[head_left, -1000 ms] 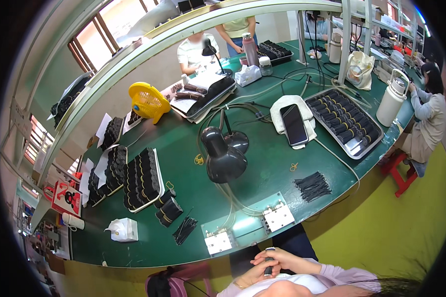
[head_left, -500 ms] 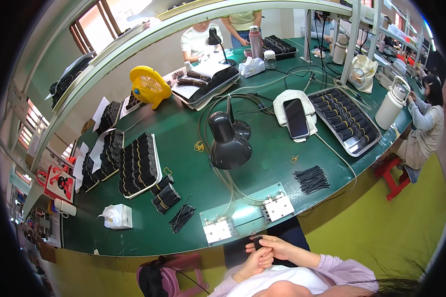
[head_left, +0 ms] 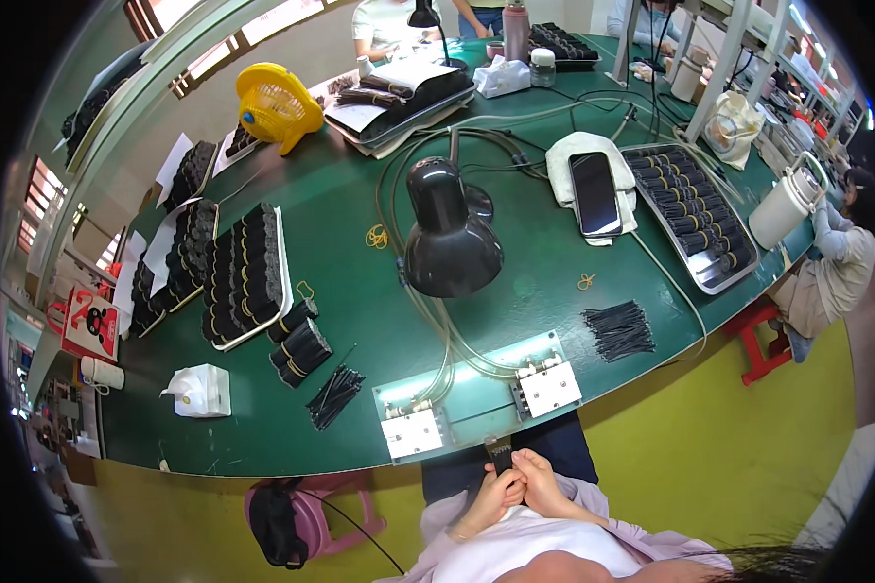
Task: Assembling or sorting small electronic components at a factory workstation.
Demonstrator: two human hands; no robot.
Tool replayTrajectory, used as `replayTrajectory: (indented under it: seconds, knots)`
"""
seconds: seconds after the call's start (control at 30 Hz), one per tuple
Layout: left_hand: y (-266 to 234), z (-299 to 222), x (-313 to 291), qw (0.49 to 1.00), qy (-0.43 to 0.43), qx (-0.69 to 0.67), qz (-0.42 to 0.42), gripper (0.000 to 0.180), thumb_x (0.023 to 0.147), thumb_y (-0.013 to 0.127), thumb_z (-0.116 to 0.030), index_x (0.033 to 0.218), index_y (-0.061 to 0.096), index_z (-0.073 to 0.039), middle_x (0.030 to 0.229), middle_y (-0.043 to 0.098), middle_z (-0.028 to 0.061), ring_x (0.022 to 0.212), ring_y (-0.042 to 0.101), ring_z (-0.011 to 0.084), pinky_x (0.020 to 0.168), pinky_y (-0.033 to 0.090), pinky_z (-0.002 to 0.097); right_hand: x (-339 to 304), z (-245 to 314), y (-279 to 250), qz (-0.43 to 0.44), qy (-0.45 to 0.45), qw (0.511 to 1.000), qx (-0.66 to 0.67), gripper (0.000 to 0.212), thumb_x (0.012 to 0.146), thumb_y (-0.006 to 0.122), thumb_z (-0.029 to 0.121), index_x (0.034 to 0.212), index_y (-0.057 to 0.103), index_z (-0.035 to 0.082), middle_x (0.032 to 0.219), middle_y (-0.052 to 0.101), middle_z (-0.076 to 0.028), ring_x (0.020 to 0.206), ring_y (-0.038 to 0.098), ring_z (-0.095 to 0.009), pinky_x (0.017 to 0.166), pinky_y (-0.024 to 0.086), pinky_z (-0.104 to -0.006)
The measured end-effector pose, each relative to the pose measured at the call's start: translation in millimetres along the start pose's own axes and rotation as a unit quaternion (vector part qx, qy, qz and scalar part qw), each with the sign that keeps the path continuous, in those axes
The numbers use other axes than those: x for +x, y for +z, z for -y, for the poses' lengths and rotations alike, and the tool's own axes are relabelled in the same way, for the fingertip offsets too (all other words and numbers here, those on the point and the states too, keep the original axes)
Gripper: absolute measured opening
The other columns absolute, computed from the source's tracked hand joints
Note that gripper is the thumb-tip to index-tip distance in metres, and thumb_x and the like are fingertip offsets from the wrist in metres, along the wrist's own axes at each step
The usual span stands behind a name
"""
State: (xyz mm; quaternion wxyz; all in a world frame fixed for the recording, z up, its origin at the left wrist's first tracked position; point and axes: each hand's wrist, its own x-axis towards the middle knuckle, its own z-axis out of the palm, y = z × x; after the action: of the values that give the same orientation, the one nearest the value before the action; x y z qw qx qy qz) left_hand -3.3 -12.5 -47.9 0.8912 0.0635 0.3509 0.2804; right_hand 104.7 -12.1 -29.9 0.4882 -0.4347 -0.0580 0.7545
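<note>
Close to my body, just off the near table edge, both hands are closed together around a small dark bundle (head_left: pixel 502 458) of what look like short black wire pieces. My left hand (head_left: pixel 494 497) wraps its lower part, and my right hand (head_left: pixel 540 483) presses fingers against its side. Its greyish upper end sticks out above the fingers; the rest is hidden. Beyond my hands lies a clear plate (head_left: pixel 476 428) bearing a left metal block (head_left: pixel 413 434) and a right metal block (head_left: pixel 551 389), both with tubes attached. Loose black wires form a left pile (head_left: pixel 336 396) and a right pile (head_left: pixel 619 330).
A black desk lamp (head_left: pixel 454 257) stands mid-table. Trays of black bundles sit at left (head_left: pixel 284 282) and right (head_left: pixel 739 277). A phone (head_left: pixel 594 194) rests on a white cloth. Tied bundles (head_left: pixel 301 352), a tissue pack (head_left: pixel 202 391) and a yellow fan (head_left: pixel 277 107) are to the left.
The view has shifted, so the table appears higher. My right hand has drawn in closer to my left, and more of the bundle's upper end shows above my fingers.
</note>
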Motion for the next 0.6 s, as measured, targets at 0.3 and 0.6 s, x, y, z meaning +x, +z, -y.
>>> replayTrajectory:
  seconds: [0.3, 0.6]
  knots:
    - [-13, -2, 16, 0.999, -0.020, -0.005, -0.027, 0.026, 0.087, 0.039, -0.015, 0.062, 0.042, -0.007, 0.045, 0.029, -0.0040, 0.036, 0.025, 0.0058, 0.036, 0.018, 0.0210, 34, -27, -37, -0.044, 0.020, 0.999, 0.013, 0.014, 0.089, 0.045, 0.012, 0.080, 0.050, 0.002, 0.069, 0.056, -0.006, 0.059, 0.054, -0.012, 0.055, 0.043, -0.0222]
    - [-18, -9, 26, 0.999, -0.018, -0.040, -0.029, 0.019, 0.086, 0.043, -0.016, 0.073, 0.050, -0.003, 0.048, 0.032, -0.0034, 0.038, 0.025, 0.0055, 0.037, 0.019, 0.0208, 37, -14, -19, -0.097, 0.023, 0.995, 0.030, 0.014, 0.087, 0.050, 0.014, 0.078, 0.051, 0.004, 0.060, 0.047, 0.001, 0.053, 0.045, -0.005, 0.050, 0.036, -0.0186]
